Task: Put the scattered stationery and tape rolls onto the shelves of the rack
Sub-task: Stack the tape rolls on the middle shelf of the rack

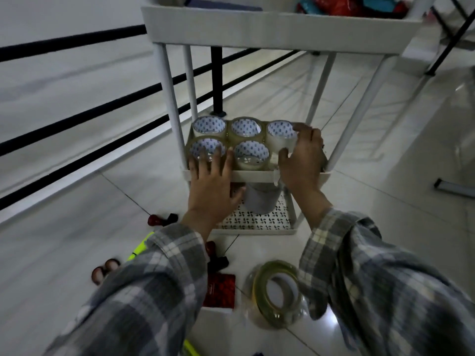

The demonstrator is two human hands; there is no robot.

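Note:
A white three-tier rack stands on the floor ahead. Its middle shelf holds several clear tape rolls with blue-patterned cores. My right hand grips the back right tape roll, thumb in front and fingers over its far side. My left hand lies flat over the shelf's front edge, with fingertips touching the front left tape roll. A wide yellowish tape roll lies on the floor below my right sleeve. Red and black stamps and a red box are scattered on the floor.
A grey cup-like holder stands on the perforated bottom shelf. The top shelf holds colourful packets. A black railing runs along the left. A neon-yellow item peeks from under my left sleeve. Toes show at the lower left.

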